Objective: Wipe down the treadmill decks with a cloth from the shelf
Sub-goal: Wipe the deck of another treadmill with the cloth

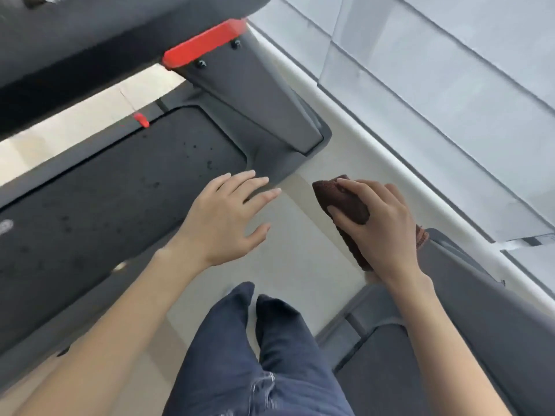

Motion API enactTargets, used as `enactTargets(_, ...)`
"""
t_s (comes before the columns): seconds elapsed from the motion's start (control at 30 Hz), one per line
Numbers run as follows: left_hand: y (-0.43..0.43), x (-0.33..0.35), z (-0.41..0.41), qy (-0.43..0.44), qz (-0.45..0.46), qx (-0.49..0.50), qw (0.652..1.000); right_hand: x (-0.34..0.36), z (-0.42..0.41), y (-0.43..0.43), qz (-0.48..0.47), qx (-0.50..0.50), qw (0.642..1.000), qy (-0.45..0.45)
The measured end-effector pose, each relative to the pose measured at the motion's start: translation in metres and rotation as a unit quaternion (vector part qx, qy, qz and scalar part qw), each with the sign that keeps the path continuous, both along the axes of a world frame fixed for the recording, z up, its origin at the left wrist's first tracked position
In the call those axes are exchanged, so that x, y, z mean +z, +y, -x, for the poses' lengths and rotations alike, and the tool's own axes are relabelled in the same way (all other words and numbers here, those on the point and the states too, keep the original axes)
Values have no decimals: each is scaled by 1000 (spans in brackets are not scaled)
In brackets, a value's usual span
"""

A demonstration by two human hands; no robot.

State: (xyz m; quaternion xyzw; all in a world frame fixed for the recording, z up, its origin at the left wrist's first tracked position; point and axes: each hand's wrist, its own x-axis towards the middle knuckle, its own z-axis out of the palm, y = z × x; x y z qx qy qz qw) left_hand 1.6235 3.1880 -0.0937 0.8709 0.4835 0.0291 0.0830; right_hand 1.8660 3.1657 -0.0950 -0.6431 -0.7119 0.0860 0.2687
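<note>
Gripping a dark brown cloth (345,202), a thick folded wad with a nubbly, towel-like weave, the right hand (381,223) had its fingers and thumb curled around it above the floor (300,244), in the gap between two treadmills. The left hand (228,217) was open and held nothing, its fingers straight and spread, the tips over the edge of the side rail (168,232) of the left treadmill; whether they touched it could not be told. That treadmill's deck (105,193) was a flat black belt with a fine matte grain, speckled with small dark spots. Around it ran smooth grey moulded plastic, rising into a tapering upright cover (255,100) topped by a glossy, rounded red strip (204,45) above two dark bolts. A second treadmill (468,325), in the same grey plastic with a dark belt, lay under the right forearm. Legs in blue denim jeans (255,355), frayed at one knee, stood between the machines. The floor was smooth, pale cream tile with a faint joint line, meeting a rounded white skirting (375,139) below a wall of light grey panels (450,85) with thin seams.
</note>
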Motion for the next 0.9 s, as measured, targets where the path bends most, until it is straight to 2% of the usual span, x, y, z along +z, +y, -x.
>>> enactTargets(0.37,-103,-33,53,-14,42,193,980,-16,72,-8,25,227,972,-57)
enactTargets(0.7,-211,-46,122,-35,49,345,936,-36,177,-48,24,408,910,-70)
enactTargets(0.9,-287,-45,168,-31,61,401,913,-35,251,-100,33,487,870,-70)
